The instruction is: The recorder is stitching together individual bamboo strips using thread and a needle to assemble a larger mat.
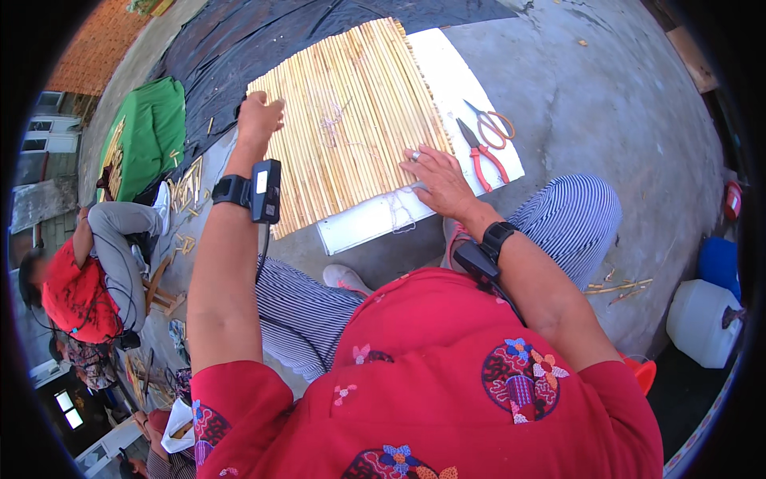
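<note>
A mat of thin, pale yellow sticks (351, 104) set side by side lies in front of me on a white board (351, 231). My left hand (259, 121) is at the mat's left edge, its fingers bent and slightly apart, with nothing visible in them. Near the lower right edge, my right hand (437, 180) lies on the sticks with fingers stretched out. A loose tangle of thin thread (331, 124) rests mid-mat, and more thread (396, 211) trails over the board below. Red-handled pliers (483, 154) and a pair of scissors (493, 128) lie on the board to the right.
Black sheeting (215, 60) spreads beyond the mat. At left, a green cloth (148, 136) is near scattered stick pieces (187, 188), and a person in red (80, 295) sits there. A white jug (698, 323) and a blue container (720, 267) stand far right, near loose sticks (618, 287).
</note>
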### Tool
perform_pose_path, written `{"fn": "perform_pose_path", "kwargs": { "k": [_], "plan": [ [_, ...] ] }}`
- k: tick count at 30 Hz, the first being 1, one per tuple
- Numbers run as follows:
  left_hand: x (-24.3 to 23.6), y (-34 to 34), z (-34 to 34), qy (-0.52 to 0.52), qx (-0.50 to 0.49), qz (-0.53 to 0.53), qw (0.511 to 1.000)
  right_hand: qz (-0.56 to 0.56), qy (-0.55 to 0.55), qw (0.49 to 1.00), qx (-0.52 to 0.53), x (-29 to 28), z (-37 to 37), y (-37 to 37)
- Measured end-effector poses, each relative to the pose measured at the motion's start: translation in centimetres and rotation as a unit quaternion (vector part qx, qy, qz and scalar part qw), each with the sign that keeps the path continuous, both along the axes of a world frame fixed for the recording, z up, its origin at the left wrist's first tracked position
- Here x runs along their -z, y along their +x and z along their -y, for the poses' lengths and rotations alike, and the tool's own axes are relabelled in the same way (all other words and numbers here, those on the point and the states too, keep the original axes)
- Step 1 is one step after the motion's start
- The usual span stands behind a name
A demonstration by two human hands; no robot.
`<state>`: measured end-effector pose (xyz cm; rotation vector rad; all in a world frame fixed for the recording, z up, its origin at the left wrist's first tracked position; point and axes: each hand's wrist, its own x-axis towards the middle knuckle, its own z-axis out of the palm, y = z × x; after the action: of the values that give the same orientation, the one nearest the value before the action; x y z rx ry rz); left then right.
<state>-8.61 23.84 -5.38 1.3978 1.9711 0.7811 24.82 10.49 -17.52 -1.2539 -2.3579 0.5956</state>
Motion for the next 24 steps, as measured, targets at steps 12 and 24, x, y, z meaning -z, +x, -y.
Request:
{"fn": "perform_pose_path", "kwargs": {
  "k": [12,24],
  "plan": [
    [5.3,11.5,7.7,-0.006,0.45,-0.249,0.857,-0.001,-0.018,1.0,-0.002,-0.1,0.0,-0.1],
    [5.7,11.8,7.3,-0.159,0.402,-0.213,0.876,-0.005,0.008,1.0,-0.007,0.1,0.0,0.0]
  ]
}}
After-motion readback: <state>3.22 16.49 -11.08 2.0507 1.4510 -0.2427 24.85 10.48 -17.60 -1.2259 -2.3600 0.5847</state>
